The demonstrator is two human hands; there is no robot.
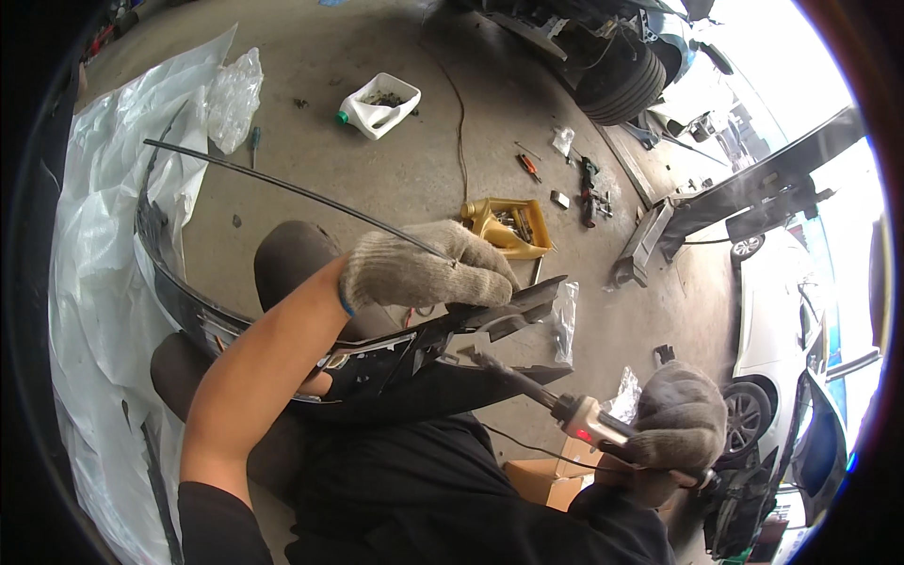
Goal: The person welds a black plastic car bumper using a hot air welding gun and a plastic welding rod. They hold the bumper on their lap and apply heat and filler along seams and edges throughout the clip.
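Note:
Across my lap lies a long black plastic car bumper (pixel 410 377), its broken-looking end pointing right. My left hand (pixel 438 266), in a grey knit glove, grips a long thin black rod (pixel 292 191) that sticks out to the far left. Its fingertips are at the bumper's upper edge; whether they touch it, I cannot tell. My gloved right hand (pixel 680 424) is wrapped round a hot-air gun (pixel 595 422) with a pale body, a red light and a metal nozzle. The nozzle's tip is close to the bumper's end, below my left hand.
Clear plastic sheeting (pixel 104 282) covers the floor at left. Ahead are a cut white jug (pixel 379 105), a yellow container (pixel 508 229) of small parts, an orange-handled tool (pixel 529 168) and a power tool (pixel 590 193). A metal lift arm (pixel 697 218) and white car (pixel 767 311) stand right.

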